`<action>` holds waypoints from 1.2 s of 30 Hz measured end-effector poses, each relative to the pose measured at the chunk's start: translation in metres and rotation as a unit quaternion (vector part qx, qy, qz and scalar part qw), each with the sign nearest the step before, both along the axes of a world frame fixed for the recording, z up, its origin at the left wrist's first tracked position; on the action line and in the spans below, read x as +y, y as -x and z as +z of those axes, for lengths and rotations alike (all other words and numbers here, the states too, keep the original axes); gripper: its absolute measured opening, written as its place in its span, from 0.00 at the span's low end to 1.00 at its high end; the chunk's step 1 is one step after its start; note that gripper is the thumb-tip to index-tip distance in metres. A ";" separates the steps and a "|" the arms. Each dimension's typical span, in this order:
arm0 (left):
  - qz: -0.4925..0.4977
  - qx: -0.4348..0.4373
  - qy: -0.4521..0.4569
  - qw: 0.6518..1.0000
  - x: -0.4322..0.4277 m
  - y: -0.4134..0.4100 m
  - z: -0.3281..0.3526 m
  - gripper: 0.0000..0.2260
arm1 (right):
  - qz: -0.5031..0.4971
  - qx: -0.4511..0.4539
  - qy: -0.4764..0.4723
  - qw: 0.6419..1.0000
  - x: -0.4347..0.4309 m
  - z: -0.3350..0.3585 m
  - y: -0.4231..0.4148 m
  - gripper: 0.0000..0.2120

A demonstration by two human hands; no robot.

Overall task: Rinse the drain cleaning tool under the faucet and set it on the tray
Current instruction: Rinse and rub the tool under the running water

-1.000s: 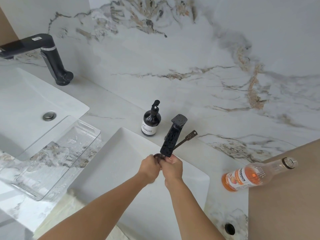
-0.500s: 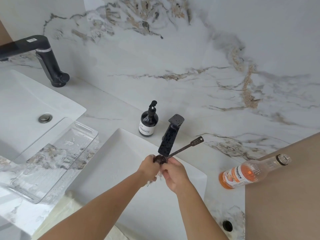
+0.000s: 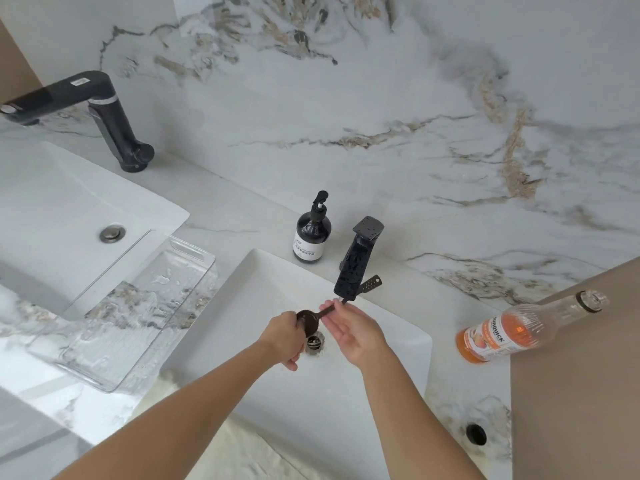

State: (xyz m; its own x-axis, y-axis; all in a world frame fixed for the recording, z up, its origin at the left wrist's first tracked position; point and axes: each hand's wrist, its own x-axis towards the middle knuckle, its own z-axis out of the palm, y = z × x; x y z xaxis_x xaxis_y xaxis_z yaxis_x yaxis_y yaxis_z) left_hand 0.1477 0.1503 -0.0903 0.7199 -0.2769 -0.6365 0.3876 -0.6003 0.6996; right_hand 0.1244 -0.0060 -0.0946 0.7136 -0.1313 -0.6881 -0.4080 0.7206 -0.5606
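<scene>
The drain cleaning tool [image 3: 308, 323] is a dark piece with a round cup end and a thin stem ending in a perforated flat tip [image 3: 370, 284]. My left hand [image 3: 282, 336] grips its round end over the white sink [image 3: 242, 306], just under the black faucet [image 3: 355, 268]. The stem passes behind the spout. My right hand [image 3: 349, 329] is open, palm up, with its fingertips touching the stem. The sink drain [image 3: 315, 342] shows between my hands. A clear glass tray [image 3: 187, 268] lies on the counter to the left.
A dark soap pump bottle [image 3: 311, 233] stands behind the sink. An orange drink bottle [image 3: 512, 329] lies on its side at the right. A second sink [image 3: 69, 202] with a black faucet [image 3: 100, 112] is at the far left. A brown panel fills the right edge.
My hands have drawn apart. The left hand pulled the tool's round end down and left, and the right hand opened to a palm-up pose. The drain is now uncovered.
</scene>
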 end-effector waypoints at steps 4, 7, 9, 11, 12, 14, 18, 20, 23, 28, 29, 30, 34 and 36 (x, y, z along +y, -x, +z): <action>-0.004 0.025 -0.001 1.000 0.023 -0.008 -0.003 0.11 | -0.104 -0.017 -0.021 0.994 -0.012 0.000 -0.007 0.08; -0.008 0.035 -0.001 0.999 0.030 -0.014 -0.002 0.12 | -0.084 -0.034 0.007 0.996 0.004 -0.006 -0.002 0.07; -0.008 0.035 -0.001 0.999 0.032 -0.017 0.000 0.10 | 0.015 -0.023 0.023 0.999 0.032 -0.009 0.007 0.07; -0.013 0.043 -0.001 0.999 0.036 -0.022 -0.001 0.08 | 0.031 -0.003 0.015 0.999 0.043 -0.006 0.008 0.07; -0.013 0.052 0.002 0.999 0.041 -0.023 -0.003 0.07 | 0.013 -0.005 0.013 1.000 0.039 -0.002 0.006 0.04; -0.012 0.068 0.010 0.998 0.051 -0.027 -0.007 0.07 | -0.073 -0.010 0.010 0.997 0.019 0.006 0.001 0.02; -0.014 0.078 0.015 0.997 0.065 -0.034 -0.014 0.07 | -0.157 0.003 0.023 0.987 0.005 0.007 0.001 0.06; -0.008 0.082 0.011 0.997 0.071 -0.039 -0.018 0.06 | -0.126 0.002 0.000 0.992 0.019 0.004 0.005 0.04; -0.006 0.095 0.014 0.995 0.084 -0.049 -0.024 0.06 | -0.093 0.013 0.005 0.996 0.023 0.006 0.007 0.02; 0.014 0.084 0.021 0.996 0.094 -0.062 -0.023 0.10 | -0.128 0.032 0.097 0.986 -0.006 0.009 0.008 0.06; 0.027 0.090 0.027 0.995 0.092 -0.063 -0.021 0.10 | -0.115 0.036 0.115 0.986 -0.008 0.009 0.010 0.05; 0.040 0.096 0.032 0.994 0.090 -0.066 -0.020 0.10 | -0.102 0.034 0.124 0.986 -0.009 0.008 0.012 0.04; 0.120 0.093 0.055 0.987 0.082 -0.069 -0.008 0.08 | -0.025 0.023 0.180 0.983 -0.010 0.010 0.015 0.04; 0.184 0.096 0.094 0.974 0.078 -0.070 -0.003 0.08 | -0.009 0.015 0.209 0.978 -0.011 0.010 0.019 0.04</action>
State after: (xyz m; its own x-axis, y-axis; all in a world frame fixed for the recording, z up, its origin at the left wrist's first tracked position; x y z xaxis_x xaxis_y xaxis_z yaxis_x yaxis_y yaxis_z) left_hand 0.2176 0.2280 -0.0936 0.6648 -0.1477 -0.7323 0.6871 -0.2637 0.6770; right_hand 0.1057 -0.0172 -0.0845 0.6890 -0.4175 -0.5925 -0.4182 0.4387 -0.7954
